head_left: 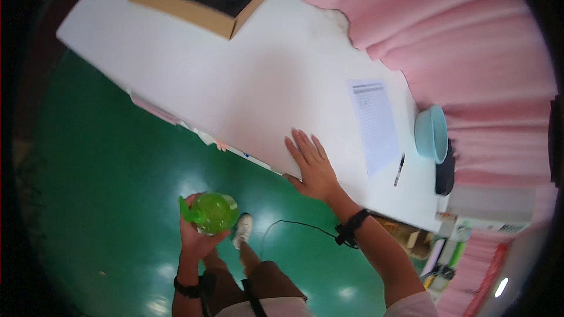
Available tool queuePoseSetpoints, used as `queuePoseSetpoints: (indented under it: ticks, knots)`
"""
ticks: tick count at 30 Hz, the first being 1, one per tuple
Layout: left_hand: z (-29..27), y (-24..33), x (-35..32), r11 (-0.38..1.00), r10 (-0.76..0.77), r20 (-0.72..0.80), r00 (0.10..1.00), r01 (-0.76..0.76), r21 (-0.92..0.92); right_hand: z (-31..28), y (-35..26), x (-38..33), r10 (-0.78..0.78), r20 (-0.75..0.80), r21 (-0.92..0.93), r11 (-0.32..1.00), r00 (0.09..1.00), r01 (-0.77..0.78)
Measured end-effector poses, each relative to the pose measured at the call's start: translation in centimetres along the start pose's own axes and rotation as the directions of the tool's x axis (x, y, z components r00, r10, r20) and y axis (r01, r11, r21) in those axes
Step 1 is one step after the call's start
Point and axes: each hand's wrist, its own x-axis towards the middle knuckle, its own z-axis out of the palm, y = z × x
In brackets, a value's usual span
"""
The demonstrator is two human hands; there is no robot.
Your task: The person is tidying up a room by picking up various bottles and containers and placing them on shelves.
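My left hand (195, 238), low and off the table's edge, is wrapped round a translucent green bottle (216, 212). Seen from above, the bottle has a green nozzle-like top pointing left; whether it is a pump or a trigger sprayer is hard to tell. My right hand (314, 167) lies flat on the white table (264, 82) at its near edge, fingers stretched out and thumb at the rim. Nothing is in it. To its right are a printed sheet of paper (374, 123) and a dark pen (399, 170).
A shallow cardboard box (182, 12) with a dark inside sits at the far left of the table. A light blue basin (432, 134) stands by the pink curtain (458, 35), beside a black case (445, 173). A black cable (302, 223) hangs over the green floor (117, 158).
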Motion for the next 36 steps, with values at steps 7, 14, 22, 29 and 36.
queuePoseSetpoints:
  ticks: [7, 14, 22, 29, 36]
  knots:
    - [10.3, 11.9, 15.3, 0.796, 0.476, 0.123, 0.871, -0.486, 0.361, -0.5, 2.0, -1.5, -0.026, -0.120, 0.005, 1.000, 0.992, 0.027]
    - [19.0, 10.2, 28.2, 0.577, 0.536, 0.079, 0.840, -0.434, 0.692, -0.7, 2.2, -2.3, -0.044, -0.106, 0.007, 0.999, 0.993, 0.045]
    - [20.0, 8.5, 31.4, 0.385, 0.633, 0.062, 0.771, -0.384, 0.840, -0.8, 1.9, -1.7, -0.059, -0.138, 0.077, 0.995, 0.989, 0.070]
    - [12.7, 8.2, 17.5, 0.590, 0.252, 0.295, 0.922, -0.387, 0.709, -0.5, 2.8, -3.0, -0.075, -0.186, 0.091, 0.992, 0.980, 0.093]
    - [-11.2, -6.1, -13.7, -0.035, -0.308, 0.236, 0.922, -0.259, 0.965, 0.0, 2.2, -3.9, -0.119, -0.371, 0.062, 0.986, 0.921, 0.153]
